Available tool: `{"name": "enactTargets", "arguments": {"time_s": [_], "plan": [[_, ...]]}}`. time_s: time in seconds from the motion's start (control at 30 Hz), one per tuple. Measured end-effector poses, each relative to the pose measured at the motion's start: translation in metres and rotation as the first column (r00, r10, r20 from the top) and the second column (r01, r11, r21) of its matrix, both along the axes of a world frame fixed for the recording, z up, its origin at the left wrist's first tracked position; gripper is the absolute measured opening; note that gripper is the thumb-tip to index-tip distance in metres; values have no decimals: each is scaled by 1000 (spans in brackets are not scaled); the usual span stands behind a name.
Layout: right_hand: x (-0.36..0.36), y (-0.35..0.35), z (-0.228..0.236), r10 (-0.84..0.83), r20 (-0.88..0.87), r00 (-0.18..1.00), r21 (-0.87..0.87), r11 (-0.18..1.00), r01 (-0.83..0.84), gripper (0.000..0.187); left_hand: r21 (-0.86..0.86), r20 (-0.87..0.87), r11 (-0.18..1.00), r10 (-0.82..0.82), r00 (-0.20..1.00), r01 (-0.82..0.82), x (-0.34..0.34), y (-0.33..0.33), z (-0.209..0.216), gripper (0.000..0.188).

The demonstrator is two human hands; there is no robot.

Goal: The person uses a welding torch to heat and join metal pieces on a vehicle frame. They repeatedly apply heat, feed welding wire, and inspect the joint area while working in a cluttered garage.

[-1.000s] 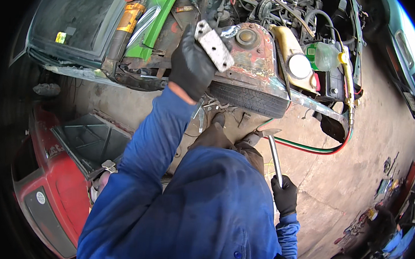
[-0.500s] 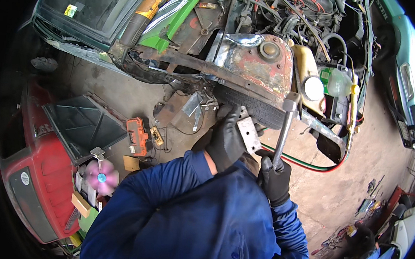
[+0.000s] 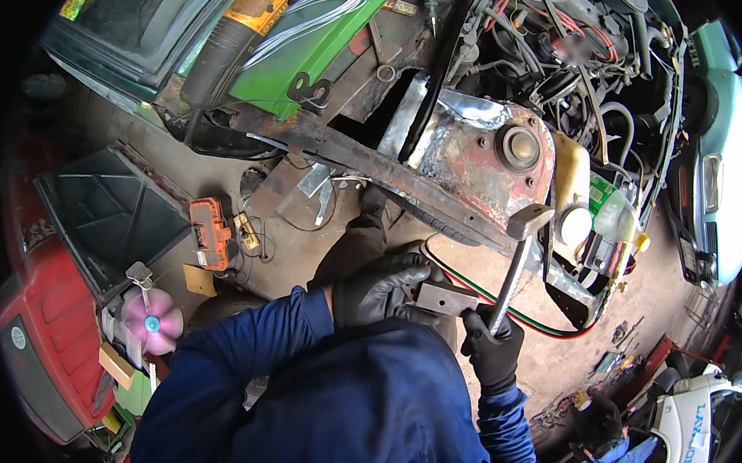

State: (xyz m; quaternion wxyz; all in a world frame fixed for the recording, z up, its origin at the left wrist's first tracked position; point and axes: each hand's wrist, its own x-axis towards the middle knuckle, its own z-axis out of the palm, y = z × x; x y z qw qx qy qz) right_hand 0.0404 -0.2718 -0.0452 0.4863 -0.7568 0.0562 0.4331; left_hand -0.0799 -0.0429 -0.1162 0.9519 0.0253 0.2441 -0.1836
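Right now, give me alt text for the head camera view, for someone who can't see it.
A person's black-gloved left hand holds a metal block while the right hand grips a hammer. Beyond them are exposed engine parts; at left, a pink fan stands near a red vehicle.

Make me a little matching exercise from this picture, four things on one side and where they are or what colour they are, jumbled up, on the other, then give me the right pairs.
Column one
1. Hammer
2. Metal bar with holes
3. Coil of wire
4. Fan

Column two
A. Lying on the green panel
B. Pink
C. Gripped in the right hand
D. Held in the left hand

Right pairs: 1-C, 2-D, 3-A, 4-B.
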Motion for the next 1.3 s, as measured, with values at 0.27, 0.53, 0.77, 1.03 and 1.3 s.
{"name": "enactTargets", "arguments": {"time_s": [0.27, 0.53, 0.77, 1.03, 1.3], "plan": [[30, 8, 14, 120, 154, 981, 64, 989, -132, 38, 112, -40, 936, 339, 940, -332, -10, 2, -37, 54], [108, 13, 49, 55, 563, 824, 19, 997, -80, 28, -41, -33, 648, 759, 650, -760, 28, -5, -170, 42], [143, 45, 40, 352, 602, 717, -194, 935, -296, 52, -390, 400, 608, 788, 467, -692, 91, 6, -237, 64], [158, 89, 9, 681, 680, 271, -452, 681, -576, 50, -210, 282, 589, 801, 528, -780, 109, 10, -245, 68], [158, 104, -6, 674, 716, 184, -470, 659, -587, 38, 29, 46, 577, 815, 578, -816, 113, 11, -229, 72]]}}
